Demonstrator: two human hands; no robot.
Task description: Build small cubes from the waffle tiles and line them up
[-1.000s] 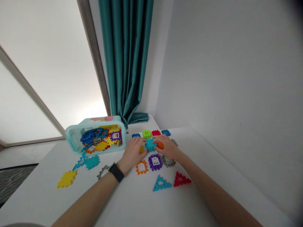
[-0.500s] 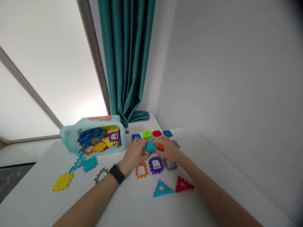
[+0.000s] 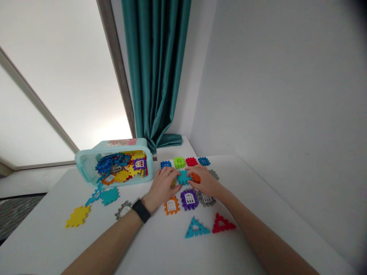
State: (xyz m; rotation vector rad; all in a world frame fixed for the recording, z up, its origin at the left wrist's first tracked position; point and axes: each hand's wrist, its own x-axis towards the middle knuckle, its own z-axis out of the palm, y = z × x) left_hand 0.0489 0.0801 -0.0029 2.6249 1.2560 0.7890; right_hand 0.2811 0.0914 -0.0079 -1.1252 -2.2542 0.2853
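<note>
A light blue interlocking tile point(image 3: 184, 177) with toothed edges lies between my two hands. My left hand point(image 3: 163, 186) pinches at its left edge, covering most of a yellow tile point(image 3: 173, 183). At the opposite edge, the fingers of my right hand point(image 3: 205, 181) close on the same piece, partly over an orange tile point(image 3: 195, 178). Closer to me are an orange window tile point(image 3: 172, 206), a purple window tile point(image 3: 189, 199) and a grey window tile point(image 3: 206, 199). Behind the hands sit a green tile point(image 3: 179, 162) and a red tile point(image 3: 191, 161).
A pale teal tub point(image 3: 114, 184) lies on its side at the left, full of mixed tiles. Loose pieces near it include a yellow tile point(image 3: 78, 216). A blue triangle point(image 3: 196, 228) and a red triangle point(image 3: 223, 224) lie in front. A wall point(image 3: 275, 114) rises on the right.
The view has shifted slightly. Both hands keep their places at the light blue tile, with hardly any movement of the fingers.
</note>
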